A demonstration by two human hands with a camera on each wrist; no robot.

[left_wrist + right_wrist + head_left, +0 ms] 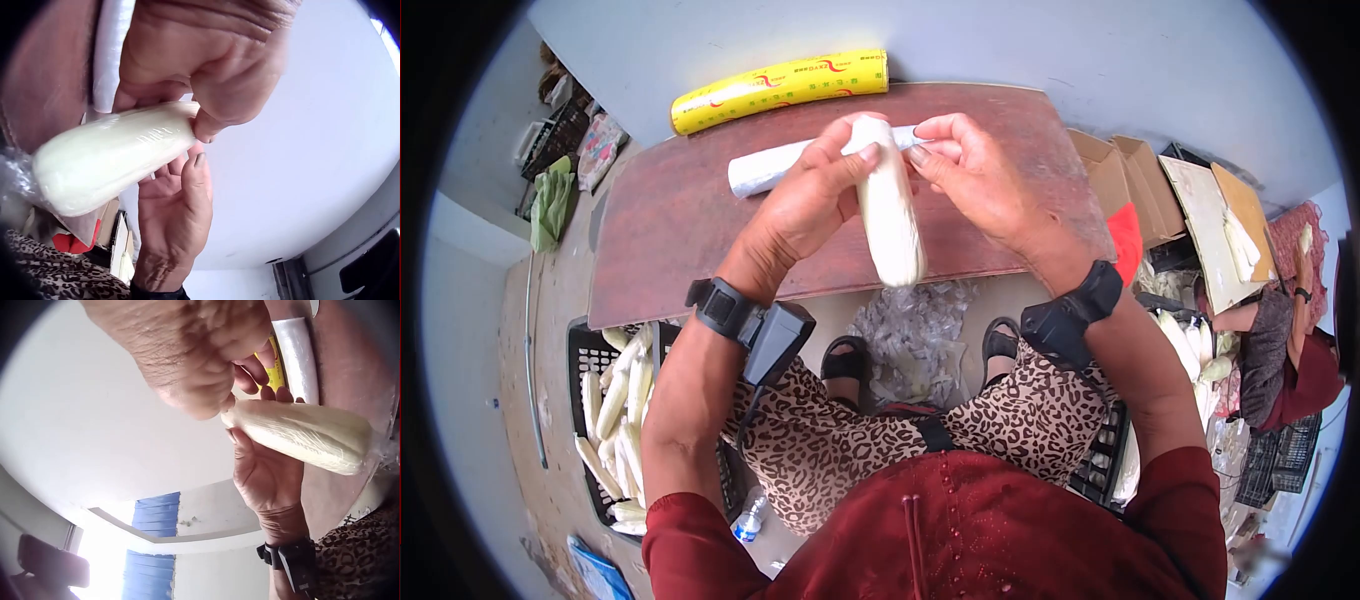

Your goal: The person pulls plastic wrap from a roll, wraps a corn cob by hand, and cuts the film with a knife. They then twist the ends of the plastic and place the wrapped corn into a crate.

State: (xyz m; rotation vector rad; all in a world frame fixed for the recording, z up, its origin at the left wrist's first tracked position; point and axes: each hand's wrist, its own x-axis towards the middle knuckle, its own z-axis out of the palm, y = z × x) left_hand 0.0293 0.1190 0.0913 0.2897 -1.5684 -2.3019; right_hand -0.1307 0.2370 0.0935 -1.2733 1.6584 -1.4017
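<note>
A pale, long vegetable [890,225] in clear plastic film is held up over the table's near edge, its rounded lower end toward the body. My left hand [815,190] grips its upper end, the thumb laid across the front. Beside that same end is my right hand [980,180], with thumb and forefinger tips close together; whether they pinch the film I cannot tell. In the right wrist view, the film-wrapped vegetable [306,434] shows creases in the film, with loose film at its wide end. A white roll of film [765,172] lies behind the hands.
A yellow printed roll [780,90] lies at the back of the reddish-brown table [660,230]. Black crates [585,350] of pale vegetables stand at both sides. Crumpled clear plastic [915,335] covers the floor between the feet. Cardboard boxes [1135,185] and another person [1290,340] are at the right.
</note>
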